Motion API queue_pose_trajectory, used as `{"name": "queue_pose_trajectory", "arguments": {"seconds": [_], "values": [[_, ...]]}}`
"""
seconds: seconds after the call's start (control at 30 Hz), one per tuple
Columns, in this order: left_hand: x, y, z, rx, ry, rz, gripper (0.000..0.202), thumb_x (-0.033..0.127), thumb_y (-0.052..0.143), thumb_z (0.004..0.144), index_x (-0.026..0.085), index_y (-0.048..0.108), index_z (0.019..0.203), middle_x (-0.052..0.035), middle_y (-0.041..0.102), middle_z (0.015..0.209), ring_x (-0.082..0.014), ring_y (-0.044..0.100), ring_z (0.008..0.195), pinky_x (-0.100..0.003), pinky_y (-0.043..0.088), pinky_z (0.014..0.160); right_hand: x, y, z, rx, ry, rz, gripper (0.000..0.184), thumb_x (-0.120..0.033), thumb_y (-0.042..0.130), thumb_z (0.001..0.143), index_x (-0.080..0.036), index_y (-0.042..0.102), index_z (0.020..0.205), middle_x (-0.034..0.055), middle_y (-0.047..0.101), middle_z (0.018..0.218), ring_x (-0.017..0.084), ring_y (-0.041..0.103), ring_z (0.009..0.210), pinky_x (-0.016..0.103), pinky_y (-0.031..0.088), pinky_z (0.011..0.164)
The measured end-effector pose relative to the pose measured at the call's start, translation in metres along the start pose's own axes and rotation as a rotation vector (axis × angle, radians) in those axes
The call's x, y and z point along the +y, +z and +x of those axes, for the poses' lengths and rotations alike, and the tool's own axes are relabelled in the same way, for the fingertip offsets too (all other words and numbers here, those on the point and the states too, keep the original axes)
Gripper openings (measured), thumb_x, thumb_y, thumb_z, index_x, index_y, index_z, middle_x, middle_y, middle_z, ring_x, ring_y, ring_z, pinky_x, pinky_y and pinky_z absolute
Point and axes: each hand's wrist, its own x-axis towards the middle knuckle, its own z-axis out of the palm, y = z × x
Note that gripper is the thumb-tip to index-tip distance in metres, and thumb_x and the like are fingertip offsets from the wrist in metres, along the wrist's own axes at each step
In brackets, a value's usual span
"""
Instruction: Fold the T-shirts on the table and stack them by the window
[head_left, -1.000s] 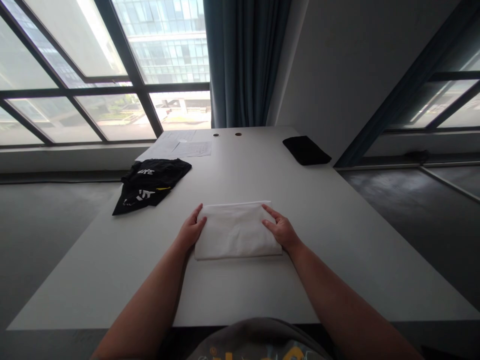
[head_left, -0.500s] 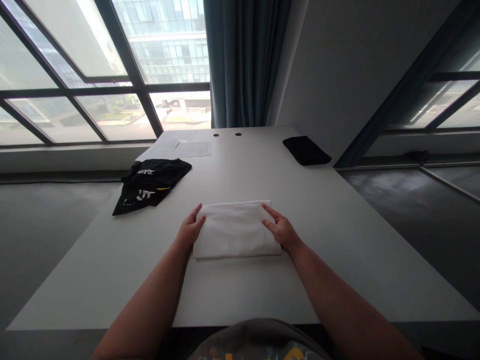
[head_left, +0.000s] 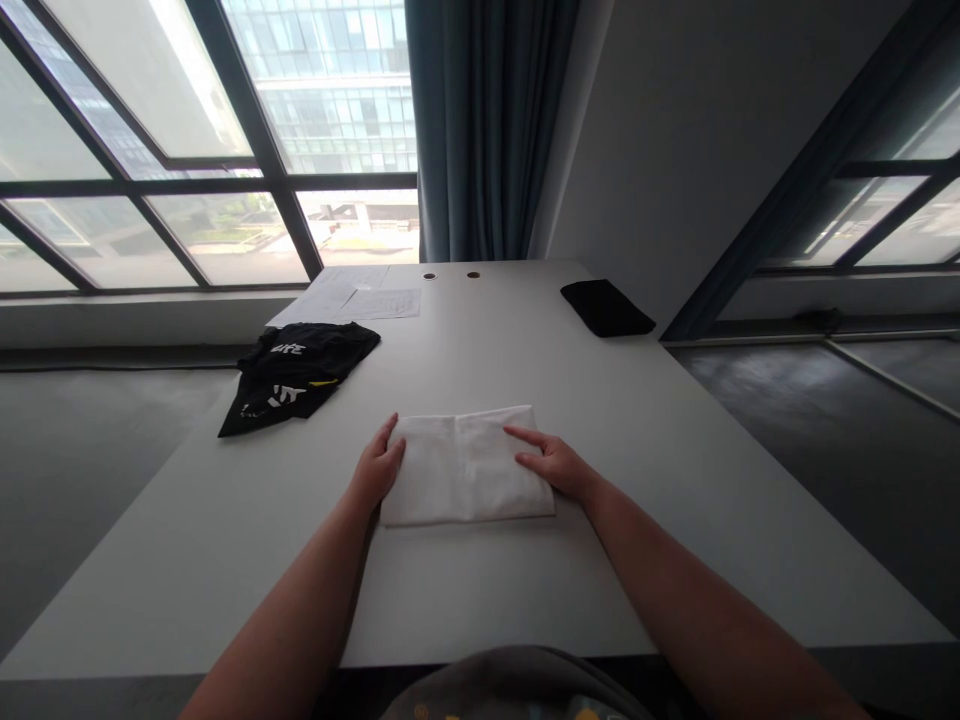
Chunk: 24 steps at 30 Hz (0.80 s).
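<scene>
If the bare right hand (head_left: 561, 470), its index finger and thumb parted and unclenched on top, presses inward, the folded white rectangle of fabric (head_left: 465, 475) could bunch up; uneven pulling might skew its layers. The bare left hand (head_left: 377, 468) touches the opposite edge; whether it grips, I cannot tell. The fabric lies between both hands' fingers, on a smooth white table (head_left: 487, 595), faintly wrinkled, a soft crease running down its middle.

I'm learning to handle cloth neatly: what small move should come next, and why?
Probably smooth the white cloth outward with the right hand, whose fingers lie on it: a crease shows near its middle, and the left hand is at its left edge.
</scene>
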Motion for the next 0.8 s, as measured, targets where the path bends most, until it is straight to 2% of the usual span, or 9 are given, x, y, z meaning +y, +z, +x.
{"name": "queue_pose_trajectory", "arguments": {"seconds": [0.1, 0.17, 0.27, 0.37, 0.47, 0.57, 0.67, 0.8], "values": [[0.001, 0.002, -0.002, 0.005, -0.002, -0.012, 0.069, 0.047, 0.064, 0.09, 0.019, 0.053, 0.153, -0.0116, 0.053, 0.157, -0.0281, 0.048, 0.146, -0.041, 0.034, 0.125, -0.02, -0.013, 0.01, -0.004, -0.052, -0.082, 0.062, -0.037, 0.079, 0.082, -0.029, 0.066, 0.142, 0.0032, 0.067, 0.143, 0.031, 0.06, 0.133, 0.051, 0.037, 0.122], [0.001, 0.004, -0.004, -0.016, -0.009, -0.024, 0.072, 0.049, 0.064, 0.09, 0.019, 0.05, 0.154, -0.0127, 0.055, 0.155, -0.0276, 0.057, 0.137, -0.04, 0.043, 0.118, -0.043, -0.027, 0.019, -0.023, -0.091, -0.166, 0.06, -0.035, 0.077, 0.083, -0.03, 0.066, 0.142, 0.0019, 0.065, 0.145, 0.032, 0.059, 0.135, 0.05, 0.036, 0.122], [0.002, 0.007, -0.005, -0.066, -0.064, -0.092, 0.077, 0.053, 0.063, 0.09, 0.018, 0.047, 0.156, -0.0142, 0.063, 0.144, -0.0234, 0.073, 0.106, -0.039, 0.059, 0.094, -0.086, -0.053, 0.036, -0.086, -0.154, -0.333, 0.056, -0.032, 0.074, 0.085, -0.031, 0.067, 0.141, 0.0012, 0.066, 0.142, 0.032, 0.063, 0.127, 0.047, 0.042, 0.118], [0.006, 0.01, -0.006, -0.119, -0.107, -0.198, 0.076, 0.058, 0.065, 0.087, 0.019, 0.052, 0.152, -0.0155, 0.064, 0.141, -0.0184, 0.074, 0.084, -0.033, 0.061, 0.07, -0.126, -0.081, 0.059, -0.159, -0.178, -0.491, 0.053, -0.031, 0.077, 0.083, -0.035, 0.071, 0.136, 0.0001, 0.07, 0.133, 0.029, 0.07, 0.112, 0.044, 0.049, 0.11], [0.012, 0.011, -0.008, -0.148, -0.097, -0.211, 0.07, 0.056, 0.066, 0.087, 0.02, 0.058, 0.146, -0.0177, 0.062, 0.145, -0.0179, 0.075, 0.08, -0.032, 0.06, 0.067, -0.156, -0.114, 0.09, -0.213, -0.202, -0.527, 0.052, -0.029, 0.085, 0.076, -0.035, 0.077, 0.127, -0.0003, 0.074, 0.122, 0.027, 0.073, 0.102, 0.042, 0.052, 0.106], [0.018, 0.012, -0.011, -0.152, -0.081, -0.15, 0.066, 0.055, 0.066, 0.088, 0.02, 0.06, 0.144, -0.0172, 0.067, 0.139, -0.0178, 0.074, 0.076, -0.032, 0.059, 0.068, -0.175, -0.148, 0.128, -0.255, -0.248, -0.554, 0.046, -0.027, 0.089, 0.073, -0.031, 0.081, 0.118, 0.0004, 0.075, 0.118, 0.027, 0.074, 0.101, 0.044, 0.054, 0.106], [0.023, 0.013, -0.012, -0.153, -0.062, -0.097, 0.062, 0.054, 0.065, 0.088, 0.02, 0.063, 0.14, -0.0154, 0.07, 0.134, -0.0179, 0.074, 0.074, -0.032, 0.058, 0.067, -0.187, -0.179, 0.166, -0.128, -0.268, -0.576, 0.038, -0.021, 0.087, 0.076, -0.026, 0.083, 0.113, 0.0006, 0.075, 0.121, 0.03, 0.073, 0.108, 0.05, 0.052, 0.108], [0.029, 0.012, -0.012, -0.164, -0.071, -0.058, 0.057, 0.055, 0.063, 0.089, 0.02, 0.065, 0.134, -0.014, 0.073, 0.129, -0.018, 0.073, 0.073, -0.03, 0.056, 0.063, -0.192, -0.207, 0.208, 0.233, -0.401, -0.525, 0.024, -0.024, 0.069, 0.094, -0.013, 0.08, 0.113, 0.0033, 0.065, 0.143, 0.03, 0.065, 0.127, 0.041, 0.048, 0.109]]}}
